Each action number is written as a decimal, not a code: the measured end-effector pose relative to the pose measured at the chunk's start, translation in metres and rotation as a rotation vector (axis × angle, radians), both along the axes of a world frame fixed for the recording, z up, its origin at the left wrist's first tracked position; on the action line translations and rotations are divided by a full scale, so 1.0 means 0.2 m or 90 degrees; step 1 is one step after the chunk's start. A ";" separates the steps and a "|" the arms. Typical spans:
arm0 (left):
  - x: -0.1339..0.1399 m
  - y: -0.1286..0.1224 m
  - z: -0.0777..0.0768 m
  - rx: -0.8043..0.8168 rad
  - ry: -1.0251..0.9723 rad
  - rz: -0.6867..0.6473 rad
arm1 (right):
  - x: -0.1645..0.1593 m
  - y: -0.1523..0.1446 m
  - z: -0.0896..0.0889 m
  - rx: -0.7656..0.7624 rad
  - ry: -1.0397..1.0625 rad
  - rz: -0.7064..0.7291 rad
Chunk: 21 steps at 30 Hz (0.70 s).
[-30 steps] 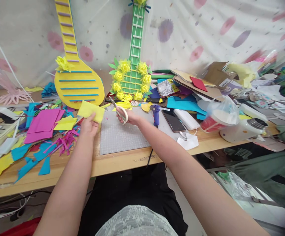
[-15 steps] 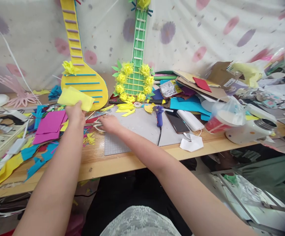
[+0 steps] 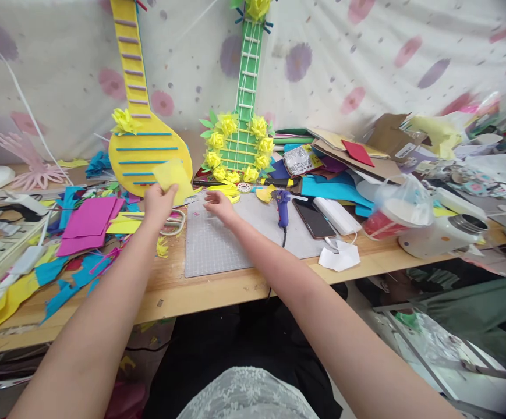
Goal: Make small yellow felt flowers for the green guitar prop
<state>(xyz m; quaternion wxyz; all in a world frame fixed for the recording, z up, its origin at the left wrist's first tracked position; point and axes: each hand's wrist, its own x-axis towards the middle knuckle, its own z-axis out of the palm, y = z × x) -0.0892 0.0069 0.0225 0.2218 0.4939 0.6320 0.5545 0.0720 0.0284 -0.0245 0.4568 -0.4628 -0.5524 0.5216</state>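
A pale yellow sheet (image 3: 174,179) is pinched in my left hand (image 3: 159,203), held up before the lower body of a yellow lute-shaped craft piece (image 3: 150,154). My right hand (image 3: 220,206) hovers over the grey cutting mat (image 3: 222,253), its fingers loosely apart and nothing visible in them. Just beyond it lie cut yellow strips (image 3: 226,190). A pair of scissors (image 3: 174,222) rests on the table beside my left wrist, partly hidden by it. Behind the mat stands a green instrument-shaped craft piece (image 3: 246,105) ringed with yellow flowers.
On the mat's right are a purple glue gun (image 3: 283,209), a phone (image 3: 314,218) and a white power bank (image 3: 338,215). A bagged cup (image 3: 396,215) and a bottle (image 3: 436,235) stand farther right. Magenta sheets (image 3: 87,227) and blue scraps (image 3: 75,279) cover the left side.
My right hand has left the scissors and moved right, over the mat. My left hand has carried the yellow sheet rightward, and the sheet now hangs at a different angle.
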 end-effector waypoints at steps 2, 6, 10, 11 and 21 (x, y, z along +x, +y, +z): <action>0.10 -0.01 -0.02 -0.035 -0.070 -0.122 | 0.12 -0.01 0.02 -0.055 0.088 0.018; 0.26 -0.05 -0.02 -0.152 -0.201 -0.302 | 0.26 -0.04 0.05 -0.091 0.198 0.111; 0.29 -0.06 -0.03 -0.213 -0.222 -0.304 | 0.33 -0.05 0.04 -0.130 0.192 0.112; 0.28 -0.05 -0.03 -0.219 -0.222 -0.294 | 0.34 -0.05 0.04 -0.140 0.167 0.093; 0.14 0.03 -0.02 -0.088 -0.146 -0.101 | 0.29 -0.06 0.03 -0.189 0.089 0.017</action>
